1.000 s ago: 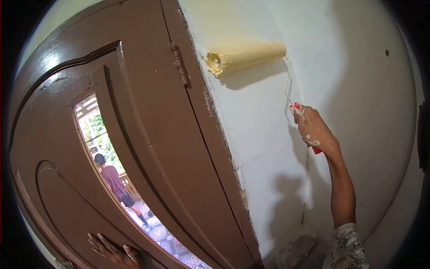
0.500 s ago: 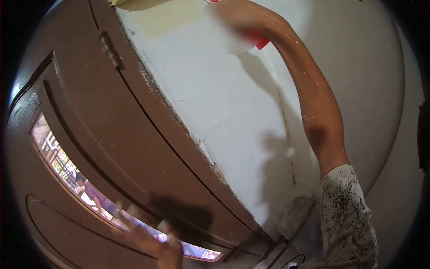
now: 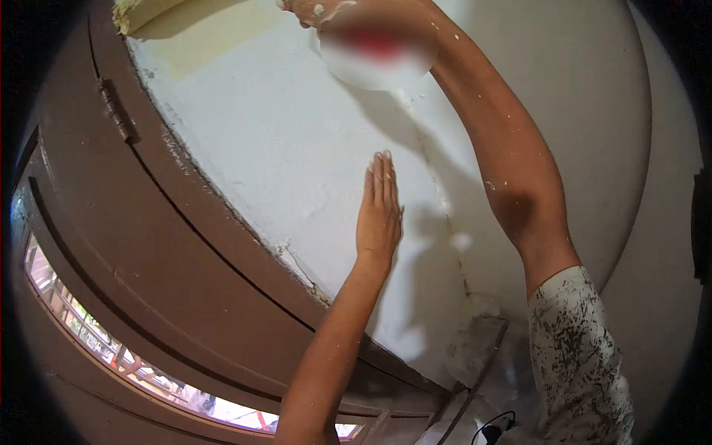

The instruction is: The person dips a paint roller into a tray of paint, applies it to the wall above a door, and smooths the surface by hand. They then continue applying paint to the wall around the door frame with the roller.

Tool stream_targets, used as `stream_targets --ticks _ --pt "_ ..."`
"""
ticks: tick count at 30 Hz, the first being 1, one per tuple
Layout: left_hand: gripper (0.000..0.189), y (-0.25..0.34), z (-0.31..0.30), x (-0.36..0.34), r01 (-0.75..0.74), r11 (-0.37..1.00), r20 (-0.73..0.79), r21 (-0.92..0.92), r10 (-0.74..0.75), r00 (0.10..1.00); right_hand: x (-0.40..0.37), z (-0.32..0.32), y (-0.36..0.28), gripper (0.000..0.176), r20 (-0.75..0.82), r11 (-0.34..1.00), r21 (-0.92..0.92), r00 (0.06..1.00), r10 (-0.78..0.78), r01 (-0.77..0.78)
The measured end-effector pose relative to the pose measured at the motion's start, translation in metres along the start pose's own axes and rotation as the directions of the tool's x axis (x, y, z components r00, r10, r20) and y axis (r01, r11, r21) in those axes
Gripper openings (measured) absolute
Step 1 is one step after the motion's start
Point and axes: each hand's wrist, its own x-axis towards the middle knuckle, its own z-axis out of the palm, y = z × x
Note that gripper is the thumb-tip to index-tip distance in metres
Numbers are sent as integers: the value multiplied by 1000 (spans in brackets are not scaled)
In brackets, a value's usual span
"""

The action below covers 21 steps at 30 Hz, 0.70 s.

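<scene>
My left hand (image 3: 380, 215) lies flat on the white wall (image 3: 297, 148), fingers stretched out and side by side, with nothing in it. At the top edge my right hand (image 3: 326, 10) is closed on a red handle (image 3: 374, 44), which is partly blurred along with a whitish round shape below it. A fuzzy yellow roller (image 3: 137, 13) touches the wall at the top left, beside a cream-coloured strip of paint (image 3: 215, 48). The link between roller and handle is out of view.
A brown door frame (image 3: 215, 230) with a hinge (image 3: 117, 111) runs diagonally on the left. Beyond it is a door with a long glass pane (image 3: 148, 382). Clear plastic sheeting (image 3: 475, 345) and a black cable (image 3: 493, 430) are at the bottom right.
My left hand has moved up and right from in front of the door onto the wall. My right hand has shifted left, and the view has turned slightly, showing more of the roller.
</scene>
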Motion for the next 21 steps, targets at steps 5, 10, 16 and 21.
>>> stream_targets --ticks 5,10,16,21 --pt "55 -18 10 13 -20 999 -77 -29 18 997 2 -2 16 19 78 939 -191 958 -278 288" --pt "55 -63 -7 27 270 952 -232 -144 -298 926 -1 4 17 23 101 922 -262 958 -267 285" --pt "56 -13 17 10 -15 996 -126 -91 3 992 -1 8 12 26 92 962 -200 981 -169 184" --pt "56 -63 -6 56 198 980 -184 9 -194 964 1 6 15 26 112 936 -221 961 -254 273"
